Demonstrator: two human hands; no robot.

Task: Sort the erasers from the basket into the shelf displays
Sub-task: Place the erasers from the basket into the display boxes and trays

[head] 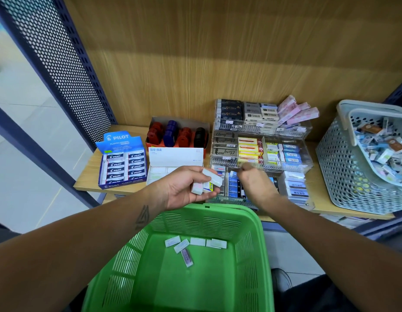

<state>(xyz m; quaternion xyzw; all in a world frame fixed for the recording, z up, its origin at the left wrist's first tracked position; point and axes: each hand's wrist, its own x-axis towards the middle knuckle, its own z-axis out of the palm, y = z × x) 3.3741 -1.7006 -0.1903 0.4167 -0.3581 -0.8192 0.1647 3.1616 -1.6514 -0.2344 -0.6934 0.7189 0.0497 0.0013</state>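
A green plastic basket (247, 255) fills the 6 o'clock part of the view, just below the front edge of the wooden shelf (87, 176). A few loose erasers (196, 242) lie on its floor toward the far wall, and one purple-sleeved eraser (187, 257) sits just nearer than the rest.

The left hand (184, 188), palm up near the centre, has its grip curled round a small bunch of white erasers (206, 184), above the basket's far rim. The right hand (255, 182), just toward 3 o'clock of it, reaches back-up into the tiered clear acrylic display (308, 167); its fingertips are at the yellow-and-red eraser boxes (249, 149), and I cannot tell whether that grip holds anything.

At 9 o'clock stands a blue Pilot eraser box (122, 163), with an open white eraser box (175, 161) between it and the display. Behind the white one is a carton of red, blue and black stamps (177, 134). At 3 o'clock a grey basket (344, 172) holds many mixed erasers.
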